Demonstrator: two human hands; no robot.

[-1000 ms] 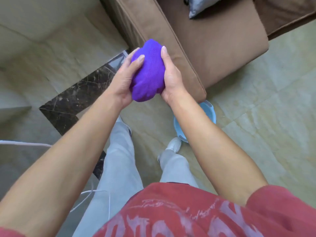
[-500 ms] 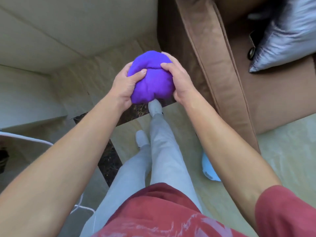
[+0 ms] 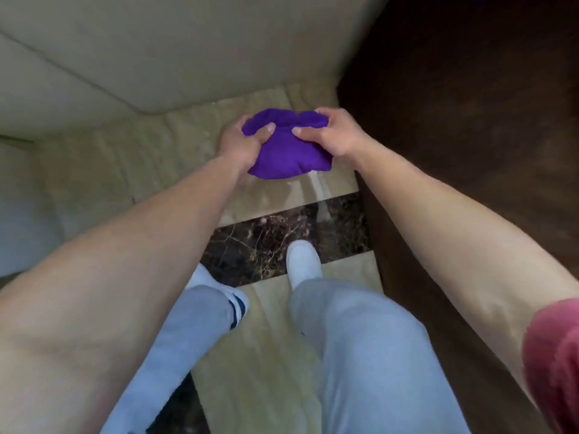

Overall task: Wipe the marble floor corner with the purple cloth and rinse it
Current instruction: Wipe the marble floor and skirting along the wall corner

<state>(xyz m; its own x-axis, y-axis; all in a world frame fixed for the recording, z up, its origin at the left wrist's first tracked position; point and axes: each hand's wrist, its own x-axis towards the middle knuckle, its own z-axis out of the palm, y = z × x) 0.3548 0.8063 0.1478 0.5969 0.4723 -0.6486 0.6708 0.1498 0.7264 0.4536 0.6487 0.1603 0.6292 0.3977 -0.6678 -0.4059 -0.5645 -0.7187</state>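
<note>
Lowered since a moment ago, the one bunched purple cloth (image 3: 283,151) now sits pinched between two hands, left hand (image 3: 239,144) and right hand (image 3: 332,134), both grips closed on its top edge, above the beige marble floor corner (image 3: 194,142) hemmed by the cream wall (image 3: 156,51) and dark brown sofa side (image 3: 454,120).

Open floor (image 3: 103,170) left; dark wooden panel (image 3: 470,120) blocks right.
</note>
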